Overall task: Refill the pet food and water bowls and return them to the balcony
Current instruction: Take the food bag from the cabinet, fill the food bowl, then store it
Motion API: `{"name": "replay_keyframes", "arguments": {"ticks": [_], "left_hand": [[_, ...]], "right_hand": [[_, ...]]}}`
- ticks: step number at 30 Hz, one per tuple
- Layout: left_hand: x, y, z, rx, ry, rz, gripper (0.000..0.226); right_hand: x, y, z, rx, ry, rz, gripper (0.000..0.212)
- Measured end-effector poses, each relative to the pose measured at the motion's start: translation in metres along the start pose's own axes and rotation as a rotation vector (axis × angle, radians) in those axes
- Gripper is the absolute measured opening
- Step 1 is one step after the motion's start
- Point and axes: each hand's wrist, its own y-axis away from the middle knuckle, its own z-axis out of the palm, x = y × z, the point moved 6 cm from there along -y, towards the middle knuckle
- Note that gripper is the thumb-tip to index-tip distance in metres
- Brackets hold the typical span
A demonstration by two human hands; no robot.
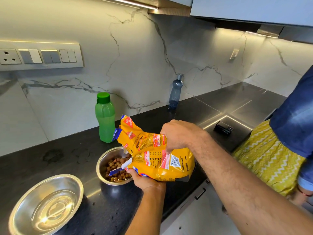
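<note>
Kibble point(116, 168) lies in the steel bowl point(101, 164) under your tilted food bag point(157, 158); your left hand point(145, 181) and right hand point(177, 134) both clasp it.

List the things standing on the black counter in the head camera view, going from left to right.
Empty steel bowl → green bottle → steel bowl with kibble → grey-blue bottle → small black object.
</note>
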Motion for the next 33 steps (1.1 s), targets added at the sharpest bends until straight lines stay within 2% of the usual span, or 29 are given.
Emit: {"name": "replay_keyframes", "arguments": {"ticks": [8, 17, 21, 29, 33], "left_hand": [[0.002, 0.001, 0.005, -0.061, 0.024, 0.019, 0.066], [-0.001, -0.004, 0.003, -0.039, 0.001, 0.002, 0.068], [0.002, -0.004, 0.003, -0.029, -0.019, 0.026, 0.068], [0.001, -0.004, 0.005, -0.02, -0.038, 0.006, 0.067], [0.002, -0.002, 0.004, -0.022, -0.035, -0.003, 0.066]], "right_hand": [[-0.005, -0.004, 0.003, -0.015, 0.013, -0.012, 0.032], [0.003, -0.003, 0.002, -0.009, -0.018, 0.005, 0.029], [0.005, -0.003, -0.001, -0.005, -0.031, 0.008, 0.04], [0.006, -0.006, 0.0, 0.008, -0.041, -0.001, 0.038], [0.008, -0.005, 0.002, 0.009, -0.036, 0.003, 0.025]]}}
